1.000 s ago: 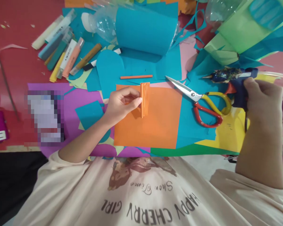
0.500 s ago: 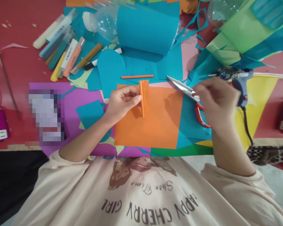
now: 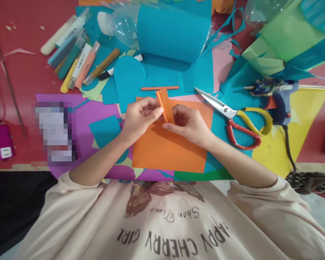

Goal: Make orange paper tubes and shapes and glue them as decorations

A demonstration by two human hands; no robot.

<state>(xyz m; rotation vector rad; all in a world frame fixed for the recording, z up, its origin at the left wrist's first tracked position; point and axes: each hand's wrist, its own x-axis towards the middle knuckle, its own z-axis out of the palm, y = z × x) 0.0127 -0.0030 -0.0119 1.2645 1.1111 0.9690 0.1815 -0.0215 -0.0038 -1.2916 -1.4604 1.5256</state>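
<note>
A partly rolled strip of orange paper [image 3: 165, 104] is held between my two hands, tilted, its upper end leaning left. My left hand [image 3: 143, 116] pinches its left edge between thumb and fingers. On its lower right side, my right hand [image 3: 189, 124] grips it with the thumb in front and fingers curled behind. Underneath lies a flat orange sheet [image 3: 168, 155]. Just beyond my hands is a thin orange paper stick [image 3: 159, 88]. Scissors [image 3: 231, 115] with one red and one yellow handle lie slightly open to the right of my right hand.
A glue gun [image 3: 280, 95] lies at the right on yellow paper. A plastic bottle wrapped in blue paper [image 3: 173, 32] lies at the back. Several markers [image 3: 82, 65] are at the back left, and a blurred-out phone [image 3: 55, 131] rests on purple paper [image 3: 82, 122].
My right hand has moved left from above the scissors and taken hold of the orange strip. The strip has gone from upright to tilted. The scissors stay in place.
</note>
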